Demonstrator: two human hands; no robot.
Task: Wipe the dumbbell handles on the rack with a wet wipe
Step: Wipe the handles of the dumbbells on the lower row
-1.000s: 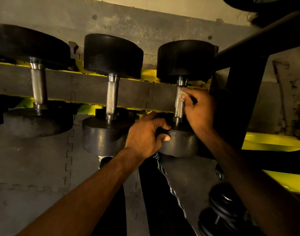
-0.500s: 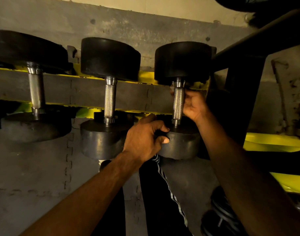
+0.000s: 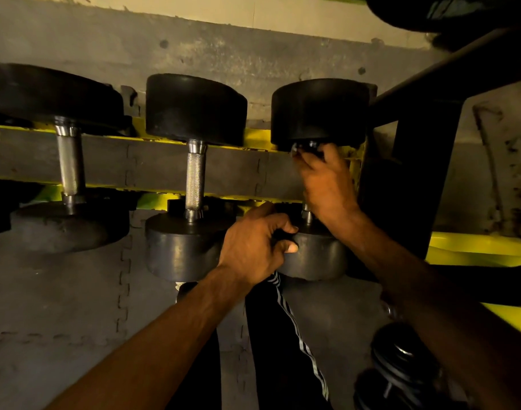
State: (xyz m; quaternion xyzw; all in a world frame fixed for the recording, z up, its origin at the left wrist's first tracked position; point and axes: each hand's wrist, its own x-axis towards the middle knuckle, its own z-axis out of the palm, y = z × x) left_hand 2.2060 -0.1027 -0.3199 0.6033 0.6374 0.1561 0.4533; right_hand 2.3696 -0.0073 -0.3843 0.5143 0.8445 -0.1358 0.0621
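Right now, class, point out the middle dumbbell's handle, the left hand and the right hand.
middle dumbbell handle (image 3: pixel 195 179), head view, on its knurled middle.
left hand (image 3: pixel 253 247), head view, on its back; grips the right dumbbell (image 3: pixel 315 255) by its near weight.
right hand (image 3: pixel 327 184), head view, on its back; wraps that dumbbell's handle.

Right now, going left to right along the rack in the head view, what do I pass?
Left dumbbell → middle dumbbell → right dumbbell → black post.

The left dumbbell, middle dumbbell and right dumbbell lie side by side across the rack, the last beside its upright post, weight plates below that.
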